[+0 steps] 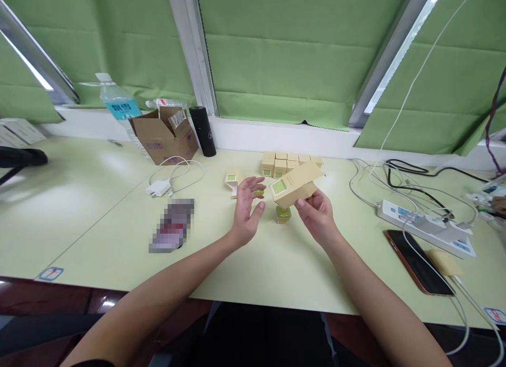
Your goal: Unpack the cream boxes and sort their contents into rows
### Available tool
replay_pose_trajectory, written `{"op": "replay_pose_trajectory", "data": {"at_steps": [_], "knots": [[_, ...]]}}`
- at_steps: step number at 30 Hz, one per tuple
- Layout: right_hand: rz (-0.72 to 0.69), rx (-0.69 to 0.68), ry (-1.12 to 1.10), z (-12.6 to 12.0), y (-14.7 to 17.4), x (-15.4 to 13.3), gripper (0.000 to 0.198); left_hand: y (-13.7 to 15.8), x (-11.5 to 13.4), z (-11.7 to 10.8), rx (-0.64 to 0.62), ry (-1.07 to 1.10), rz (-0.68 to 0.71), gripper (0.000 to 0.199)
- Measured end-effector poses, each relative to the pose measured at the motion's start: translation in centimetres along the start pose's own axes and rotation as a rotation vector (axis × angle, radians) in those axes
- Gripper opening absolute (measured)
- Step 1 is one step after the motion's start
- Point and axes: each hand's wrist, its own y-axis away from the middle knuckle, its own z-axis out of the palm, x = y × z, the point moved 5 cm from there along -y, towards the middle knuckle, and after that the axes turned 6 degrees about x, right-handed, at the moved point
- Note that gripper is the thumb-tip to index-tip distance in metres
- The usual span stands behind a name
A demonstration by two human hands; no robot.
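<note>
A tan box (293,187) is pinched at a tilt by the right hand (317,215) near a green jar (283,215) on the table (272,274), while the left hand (245,214) is held half-open, unladen.

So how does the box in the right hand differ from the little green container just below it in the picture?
The box is pale tan with a green square on it; the green container is green across its top. The box looks clearly larger, the container small. The box is tilted and held in the right hand; the container looks upright, with no hand around it. Both show some green.
</note>
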Motion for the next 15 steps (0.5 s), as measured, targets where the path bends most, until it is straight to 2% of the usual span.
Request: {"op": "replay_pose_trajectory", "data": {"at_steps": [3, 6, 11, 15], "knots": [[0.048, -0.037, -0.026, 0.0, -0.2, 0.0, 0.053, -0.3, -0.7, 0.2, -0.082, 0.161, -0.166, 0.056], [0.089, -0.086, -0.037, 0.2, -0.2, 0.0, 0.054, -0.1, -1.1, 0.7, -0.153, 0.287, -0.271, 0.064], [0.141, -0.186, -0.089, 0.5, -0.1, 0.0, 0.056, 0.1, -1.1, 1.1, -0.17, 0.351, -0.355, 0.063], [0.15, -0.205, -0.065, 0.5, -0.1, 0.1, 0.057, 0.3, -1.2, 1.3, -0.183, 0.39, -0.397, 0.062]]}}
